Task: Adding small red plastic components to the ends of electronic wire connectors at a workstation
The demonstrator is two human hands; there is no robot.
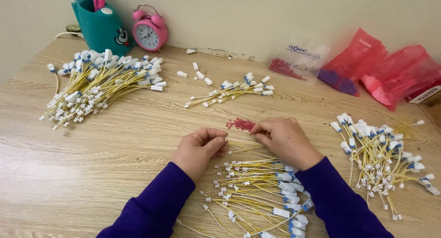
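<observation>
My left hand (200, 148) pinches the end of a thin yellow wire (243, 147) that runs across to my right hand (284, 139). My right hand's fingertips rest at the edge of a small heap of tiny red beads (240, 124) on the wooden table (92, 164). Just below both hands lies a loose pile of yellow wires with white and blue connectors (262, 196). Both sleeves are dark purple.
A big bundle of the same wires (94, 86) lies at the far left, a smaller bundle (232, 92) in the middle, another (381, 155) at the right. A teal pen holder (101, 29), a pink alarm clock (149, 32), a clear bag of red beads (298, 61) and red bags (381, 72) line the wall.
</observation>
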